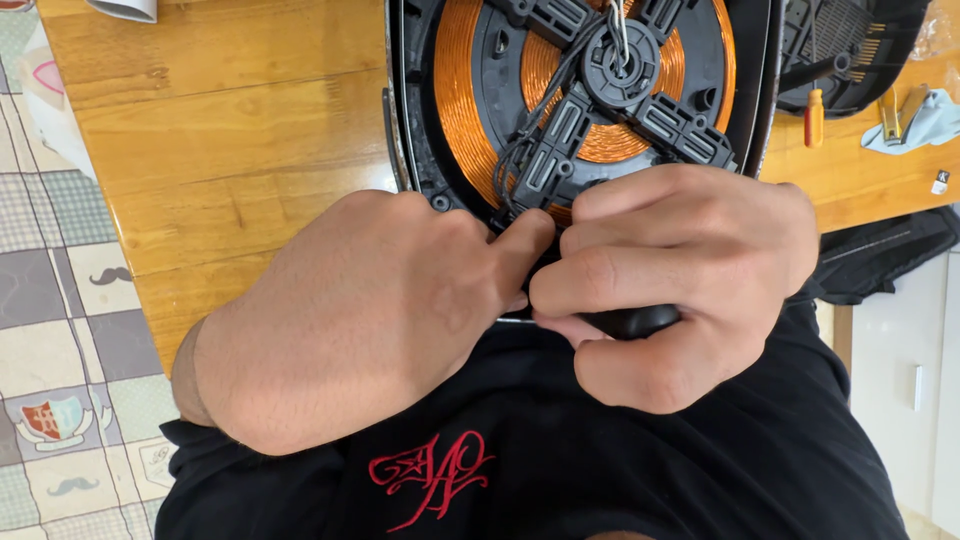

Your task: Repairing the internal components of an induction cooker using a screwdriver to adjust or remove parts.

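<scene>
1. The wooden surface [230, 150] fills the upper left of the view, with a patterned floor [60, 330] beside its edge.
2. An opened black appliance housing [420, 150] lies on the surface at the near edge, straight ahead of the person. A flat copper coil [462, 100] sits inside it under a black cross-shaped bracket [625, 70].
3. The left hand [350, 310] rests at the housing's near rim, fingers curled and thumb pressed towards the other hand. What its grip closes on is hidden, so I cannot tell.
4. The right hand [680, 280] is fisted just beside it, touching it. Its grip is clamped on a dark rounded handle [635, 322] that shows only between the fingers.
5. A bundle of thin dark wires [520, 150] runs from the bracket's hub down to the hands.
6. A small red-handled screwdriver [814, 118] lies well apart at the upper right.
</scene>
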